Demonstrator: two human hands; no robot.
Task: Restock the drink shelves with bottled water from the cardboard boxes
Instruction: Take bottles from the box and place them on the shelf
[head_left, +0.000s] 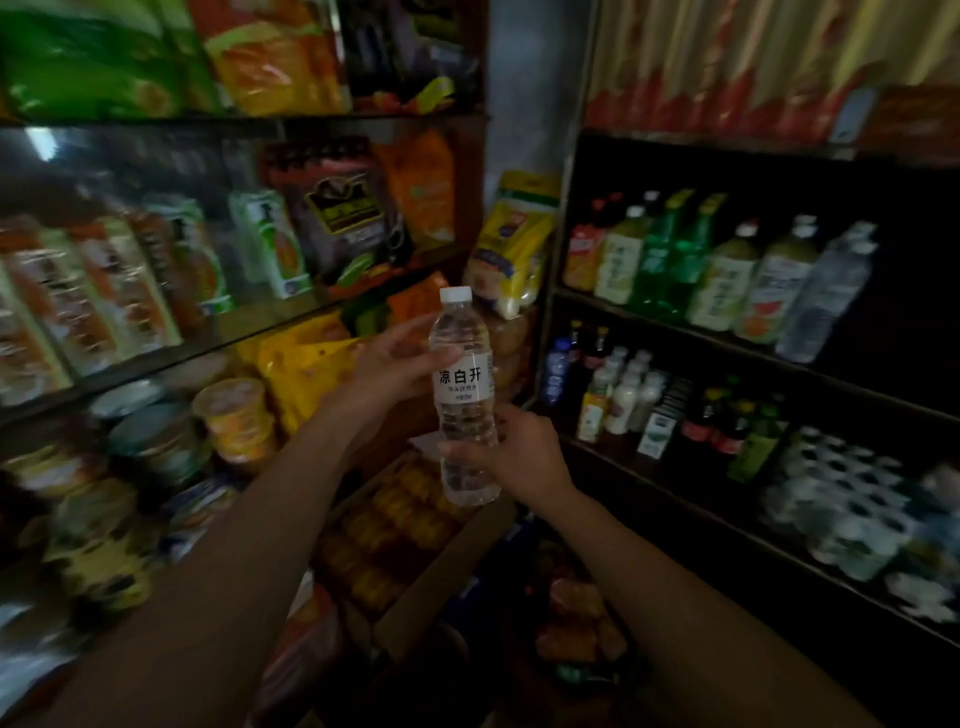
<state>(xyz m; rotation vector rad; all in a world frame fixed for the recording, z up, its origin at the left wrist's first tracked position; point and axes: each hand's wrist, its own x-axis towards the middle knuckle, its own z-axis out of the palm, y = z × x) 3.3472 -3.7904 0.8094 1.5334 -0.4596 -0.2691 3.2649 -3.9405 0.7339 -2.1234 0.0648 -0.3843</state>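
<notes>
A clear water bottle (464, 395) with a white cap and a white label stands upright in front of me, held by both hands. My left hand (400, 364) grips its upper part at the label's top edge. My right hand (519, 452) grips its lower part from the right. The dark drink shelves (691, 332) stand to the right, with a row of tall bottles on the upper level and one large water bottle (826, 296) at the row's right end.
A lower shelf level holds small bottles (623, 389) and a block of white-capped bottles (852, 504). An open cardboard box (447, 571) with orange packets sits below my hands. Snack shelves (156, 291) fill the left side.
</notes>
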